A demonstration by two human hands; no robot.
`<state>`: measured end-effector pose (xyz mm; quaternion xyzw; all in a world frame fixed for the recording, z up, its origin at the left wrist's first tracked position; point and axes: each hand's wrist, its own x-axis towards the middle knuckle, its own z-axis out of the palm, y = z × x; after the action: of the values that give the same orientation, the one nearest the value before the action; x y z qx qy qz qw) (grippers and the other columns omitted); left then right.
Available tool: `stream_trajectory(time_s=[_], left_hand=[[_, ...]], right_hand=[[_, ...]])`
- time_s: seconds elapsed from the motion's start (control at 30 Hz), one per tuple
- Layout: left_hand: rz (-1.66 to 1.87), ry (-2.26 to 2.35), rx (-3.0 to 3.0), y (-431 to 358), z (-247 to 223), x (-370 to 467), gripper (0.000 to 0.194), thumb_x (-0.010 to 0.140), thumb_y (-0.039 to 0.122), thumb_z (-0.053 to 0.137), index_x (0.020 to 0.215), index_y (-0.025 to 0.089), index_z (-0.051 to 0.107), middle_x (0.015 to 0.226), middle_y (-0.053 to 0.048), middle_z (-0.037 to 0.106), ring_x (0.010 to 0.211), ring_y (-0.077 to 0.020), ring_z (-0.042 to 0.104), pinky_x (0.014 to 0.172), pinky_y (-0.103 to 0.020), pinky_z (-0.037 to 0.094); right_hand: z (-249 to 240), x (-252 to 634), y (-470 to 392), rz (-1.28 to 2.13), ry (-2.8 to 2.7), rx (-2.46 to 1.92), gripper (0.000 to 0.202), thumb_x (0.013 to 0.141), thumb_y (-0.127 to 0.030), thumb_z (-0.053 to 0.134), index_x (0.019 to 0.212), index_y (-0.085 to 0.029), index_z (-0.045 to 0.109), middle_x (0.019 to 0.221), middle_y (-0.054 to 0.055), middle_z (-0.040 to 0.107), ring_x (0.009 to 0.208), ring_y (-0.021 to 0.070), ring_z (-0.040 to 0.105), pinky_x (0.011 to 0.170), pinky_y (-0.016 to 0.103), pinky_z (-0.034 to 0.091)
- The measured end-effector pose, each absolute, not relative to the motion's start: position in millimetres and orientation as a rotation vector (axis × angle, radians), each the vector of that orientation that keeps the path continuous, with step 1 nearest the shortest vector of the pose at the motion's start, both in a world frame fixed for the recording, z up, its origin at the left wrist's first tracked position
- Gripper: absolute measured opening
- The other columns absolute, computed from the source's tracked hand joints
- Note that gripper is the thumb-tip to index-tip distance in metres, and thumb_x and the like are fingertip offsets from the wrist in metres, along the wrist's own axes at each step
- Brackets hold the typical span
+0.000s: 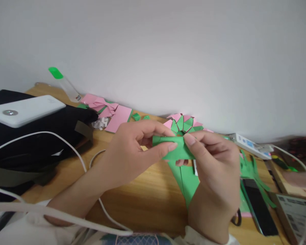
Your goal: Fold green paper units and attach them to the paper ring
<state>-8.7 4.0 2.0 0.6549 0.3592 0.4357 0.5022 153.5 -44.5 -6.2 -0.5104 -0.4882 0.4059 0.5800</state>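
Note:
A small folded piece of green paper (181, 152) is held up above the wooden table between both hands. My left hand (135, 153) pinches its left part, thumb on the near face and fingers behind. The thumb and forefinger of my right hand (214, 160) grip its upper right edge, and some fingertips show beneath the paper. Just behind it stands a fan-like ring of folded pink and green paper (182, 123). Below, a larger sheet of green paper (187, 182) lies on the table, partly covered by my right hand.
A white power bank (28, 110) rests on a black bag (40, 136) at left. Pink paper pieces (119, 117) lie near a green-capped glue bottle (66, 85). At right are a phone (260, 206), green strips (252, 168) and a power strip (252, 146). White cables cross the foreground.

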Motion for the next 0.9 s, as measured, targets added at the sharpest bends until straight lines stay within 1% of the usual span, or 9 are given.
stream_trajectory(time_s=[0.2, 0.37, 0.7, 0.83, 0.9], left_hand=[[0.964, 0.807, 1.502, 6.2, -0.1, -9.1, 0.012, 0.072, 0.021, 0.076, 0.084, 0.024, 0.074, 0.075, 0.001, 0.073, 0.062, -0.0152, 0.069, 0.05, -0.018, 0.053], [0.942, 0.776, 1.451, 6.6, 0.6, -8.8, 0.009, 0.074, 0.017, 0.075, 0.081, 0.023, 0.075, 0.071, 0.001, 0.073, 0.058, -0.0153, 0.07, 0.049, -0.02, 0.055], [0.957, 0.756, 1.481, 6.0, 0.0, -9.2, 0.007, 0.076, 0.017, 0.073, 0.081, 0.022, 0.075, 0.071, 0.001, 0.074, 0.058, -0.015, 0.07, 0.049, -0.019, 0.056], [0.975, 0.783, 1.524, 7.1, -0.2, -8.6, 0.01, 0.073, 0.013, 0.074, 0.081, 0.02, 0.074, 0.069, 0.002, 0.073, 0.058, -0.0138, 0.069, 0.048, -0.017, 0.054], [1.023, 0.803, 1.536, 8.2, -0.5, -8.0, 0.012, 0.072, 0.011, 0.074, 0.08, 0.02, 0.073, 0.072, 0.002, 0.073, 0.061, -0.0135, 0.07, 0.049, -0.017, 0.054]], right_hand=[[-4.9, 151.3, -44.2, 0.956, -1.119, -1.207, 0.014, 0.087, -0.027, 0.068, 0.074, -0.024, 0.073, 0.053, -0.004, 0.067, 0.042, 0.0102, 0.06, 0.04, 0.021, 0.051], [-4.4, 151.2, -44.2, 0.978, -1.108, -1.211, 0.015, 0.087, -0.026, 0.068, 0.073, -0.024, 0.073, 0.054, -0.004, 0.068, 0.041, 0.0097, 0.061, 0.039, 0.02, 0.049], [-4.3, 151.1, -45.1, 1.001, -1.119, -1.187, 0.017, 0.088, -0.026, 0.067, 0.072, -0.023, 0.073, 0.05, -0.003, 0.065, 0.04, 0.0103, 0.06, 0.039, 0.02, 0.048], [-3.3, 152.4, -43.8, 1.055, -1.082, -1.158, 0.015, 0.087, -0.027, 0.068, 0.073, -0.023, 0.073, 0.052, -0.003, 0.066, 0.041, 0.0103, 0.06, 0.04, 0.02, 0.049], [-2.3, 153.9, -42.5, 1.103, -1.077, -1.143, 0.016, 0.085, -0.029, 0.07, 0.071, -0.023, 0.071, 0.053, -0.003, 0.067, 0.042, 0.0094, 0.06, 0.041, 0.019, 0.049]])
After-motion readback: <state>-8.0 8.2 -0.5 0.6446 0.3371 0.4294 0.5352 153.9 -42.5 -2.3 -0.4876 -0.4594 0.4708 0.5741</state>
